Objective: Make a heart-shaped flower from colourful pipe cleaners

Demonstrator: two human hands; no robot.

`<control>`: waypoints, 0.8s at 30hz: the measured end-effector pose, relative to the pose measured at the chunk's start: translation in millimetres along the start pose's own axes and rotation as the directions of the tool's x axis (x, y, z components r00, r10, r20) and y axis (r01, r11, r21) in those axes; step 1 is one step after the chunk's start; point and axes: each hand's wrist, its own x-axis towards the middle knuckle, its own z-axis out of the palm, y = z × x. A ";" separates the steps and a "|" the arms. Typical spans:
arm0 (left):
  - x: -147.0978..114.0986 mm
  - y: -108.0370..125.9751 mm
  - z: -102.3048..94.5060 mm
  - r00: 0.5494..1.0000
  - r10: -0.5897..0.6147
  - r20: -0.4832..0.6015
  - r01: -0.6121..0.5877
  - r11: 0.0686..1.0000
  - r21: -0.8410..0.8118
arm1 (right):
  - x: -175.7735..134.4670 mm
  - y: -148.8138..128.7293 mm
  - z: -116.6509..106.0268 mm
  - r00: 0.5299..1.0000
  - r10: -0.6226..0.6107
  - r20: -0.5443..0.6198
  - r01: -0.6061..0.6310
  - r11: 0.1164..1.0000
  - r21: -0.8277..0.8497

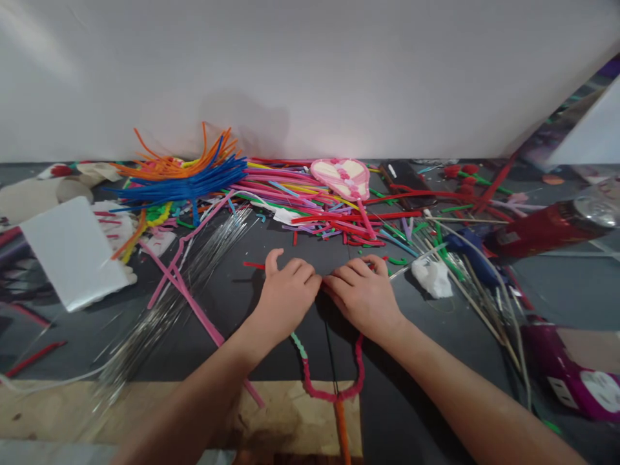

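Observation:
A heart-like loop of twisted pipe cleaner [320, 392], dark pink with a mint green stretch on its left side, runs up under both my hands. An orange pipe cleaner stem [342, 429] joins its lower middle. My left hand [289, 290] is closed in a pinch above the green side, its little finger raised. Close against it, my right hand [362, 296] pinches above the pink side, fingers curled. The fingertips meet near the middle, and the loop's upper ends are hidden beneath the hands. A short red pipe cleaner piece [254, 265] lies beside my left hand.
Bundles of blue pipe cleaners [188, 184] and orange ones lie at the back. A pink and cream heart [341, 177] rests on the pile. Bare wires [169, 310] and a white card [75, 253] are left; a red can [547, 229] and purple pack [571, 368] lie right.

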 end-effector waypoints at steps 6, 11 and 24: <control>0.6 -0.5 8.2 0.999 0.025 -0.039 -0.024 0.999 0.026 | 2.3 -2.6 -0.1 1.000 0.022 0.001 -0.022 1.000 0.001; -2.4 -1.0 9.7 0.998 -0.014 -0.063 0.013 1.000 -0.018 | -0.7 2.4 1.3 1.000 -0.005 -0.013 0.006 0.999 0.053; -4.9 -2.4 4.6 0.994 -0.094 -0.056 0.085 0.987 -0.140 | -4.7 6.8 -10.7 0.983 -0.179 0.042 0.181 0.983 -0.040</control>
